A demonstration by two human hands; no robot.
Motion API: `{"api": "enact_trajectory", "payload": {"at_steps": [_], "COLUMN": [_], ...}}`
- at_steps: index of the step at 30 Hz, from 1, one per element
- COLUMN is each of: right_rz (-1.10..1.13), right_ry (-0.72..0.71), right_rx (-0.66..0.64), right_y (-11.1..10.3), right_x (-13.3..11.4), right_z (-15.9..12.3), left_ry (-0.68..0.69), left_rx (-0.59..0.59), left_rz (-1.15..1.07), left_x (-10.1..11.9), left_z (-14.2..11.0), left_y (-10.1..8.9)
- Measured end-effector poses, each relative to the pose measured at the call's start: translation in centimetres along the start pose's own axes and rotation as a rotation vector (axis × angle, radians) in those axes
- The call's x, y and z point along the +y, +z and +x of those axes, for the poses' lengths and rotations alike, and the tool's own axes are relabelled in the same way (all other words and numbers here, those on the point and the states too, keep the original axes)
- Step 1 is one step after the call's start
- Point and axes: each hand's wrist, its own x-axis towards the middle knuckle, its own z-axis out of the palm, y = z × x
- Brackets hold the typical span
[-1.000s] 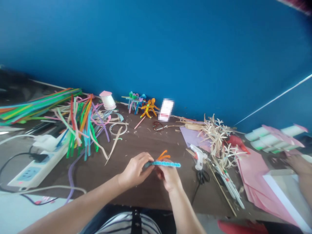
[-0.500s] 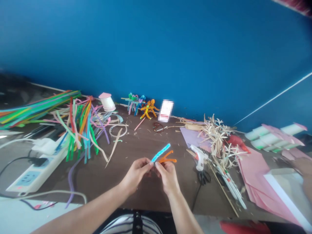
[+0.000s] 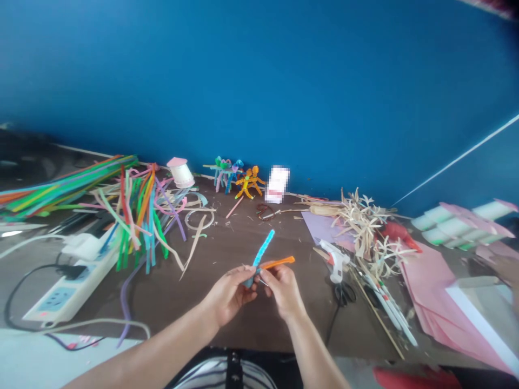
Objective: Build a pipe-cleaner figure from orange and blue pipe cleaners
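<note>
My left hand [image 3: 227, 296] and my right hand [image 3: 284, 292] meet above the middle of the brown table [image 3: 182, 308]. The left fingers pinch the lower end of a fuzzy blue pipe cleaner [image 3: 261, 254], which rises away from me at a slant. My right fingers hold an orange pipe cleaner [image 3: 278, 263] against it, and its free end points right. Where the two pieces cross, my fingers partly hide them. Neither hand touches the table.
A heap of colourful pipe cleaners [image 3: 138, 216] lies left, near a white power strip [image 3: 68, 289]. A glue gun [image 3: 334, 262], black-handled scissors [image 3: 344, 294], dried straw [image 3: 360, 227] and pink paper [image 3: 430, 302] lie right. A co-worker's hand [image 3: 505, 273] shows at the right edge.
The blue pipe cleaner has swung from nearly level to a steeper slant. The orange pieces have closed toward a single strip pointing right. My hands have come closer together.
</note>
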Motion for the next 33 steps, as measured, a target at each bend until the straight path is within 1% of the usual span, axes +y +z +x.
{"api": "enact_trajectory", "payload": {"at_steps": [3, 5, 12, 15, 17, 20, 23, 26, 33], "right_rz": [0.032, 0.057, 0.145, 0.196, 0.215, 0.198, 0.146, 0.102, 0.07], "right_ry": [0.008, 0.024, 0.111, 0.145, 0.16, 0.16, 0.13, 0.11, 0.112], "right_rx": [0.035, 0.033, 0.006, 0.001, -0.005, -0.03, -0.059, -0.061, -0.033], "right_y": [-0.1, -0.1, -0.3, -0.3, -0.4, -0.6, -0.7, -0.6, -0.7], "right_x": [0.0, -0.1, -0.7, -0.5, -0.2, 0.2, 0.4, 0.7, 1.4], "right_z": [0.0, 0.0, -0.1, 0.0, 0.1, 0.1, 0.1, 0.2, 0.7], "left_ry": [0.068, 0.077, -0.005, -0.027, -0.024, -0.008, 0.007, 0.014, 0.049], "left_rx": [-0.018, -0.023, -0.037, -0.043, -0.027, 0.031, 0.077, 0.088, 0.086], "left_rz": [0.03, 0.04, 0.081, 0.1, 0.121, 0.158, 0.196, 0.218, 0.289], "left_x": [-0.2, -0.2, 0.2, 0.3, 0.2, 0.1, 0.0, -0.1, -0.7], "left_z": [0.1, 0.1, -0.2, -0.1, -0.1, 0.0, 0.1, 0.1, 0.8], "left_y": [-0.2, -0.2, -0.1, -0.3, -0.4, -0.5, -0.5, -0.6, -0.9]}}
